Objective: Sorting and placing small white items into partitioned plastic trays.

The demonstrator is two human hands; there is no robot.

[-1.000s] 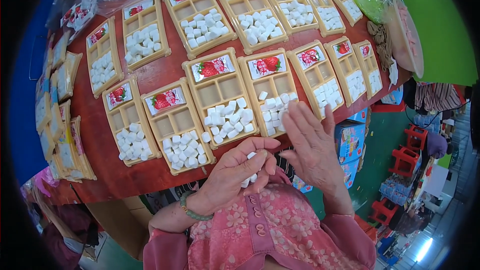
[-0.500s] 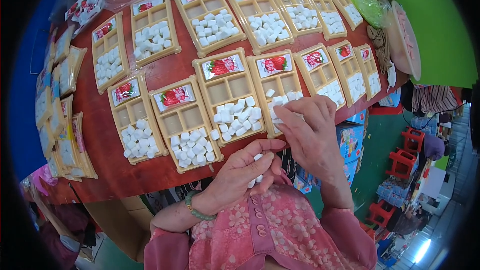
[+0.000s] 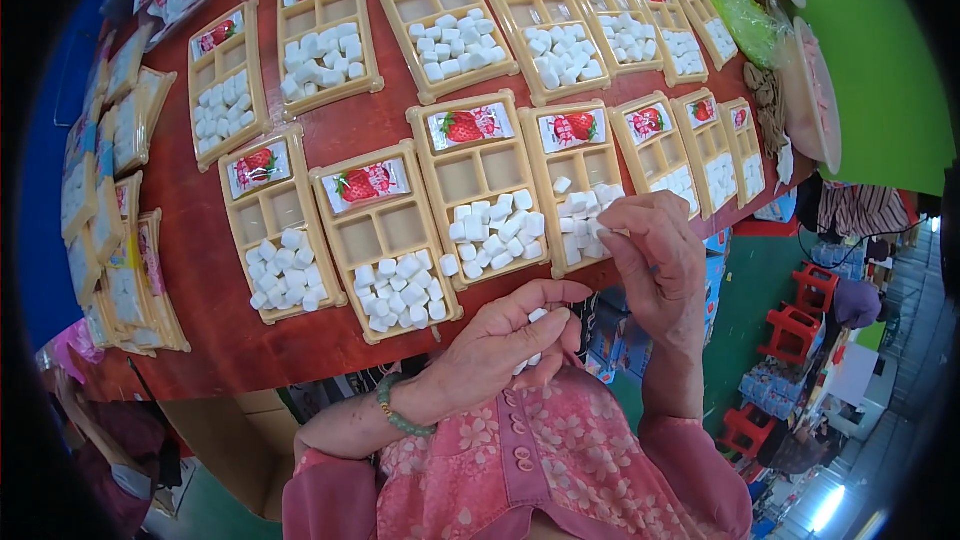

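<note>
The left hand is cupped, fingers curled together around a small heap of white cubes, some showing at its fingertips and below the palm; it is held just off the near edge of the bench, above the person's pink flowered top. The right hand reaches over that edge, thumb and fingers pinched together at the near right corner of a tan divided tray, apparently on a single cube, though the grip itself is partly hidden. That tray's large near compartment already holds a loose cluster of cubes, its two small middle cells look bare, and a strawberry-printed sachet lies in its far cell. In my judgement the step is done well by setting each cube squarely inside the large compartment, clear of the dividers and the near rim, while keeping the left palm level so that none of the reserve spills. Just to the left stands a like tray, with one cube lying on the bench between it and the next tray. Further trays run in rows to the far side and are stacked along the left edge. At far right lie a green plastic bag and round lidded containers. Nothing stands between the right hand and its tray; close tray spacing is the only constraint.
</note>
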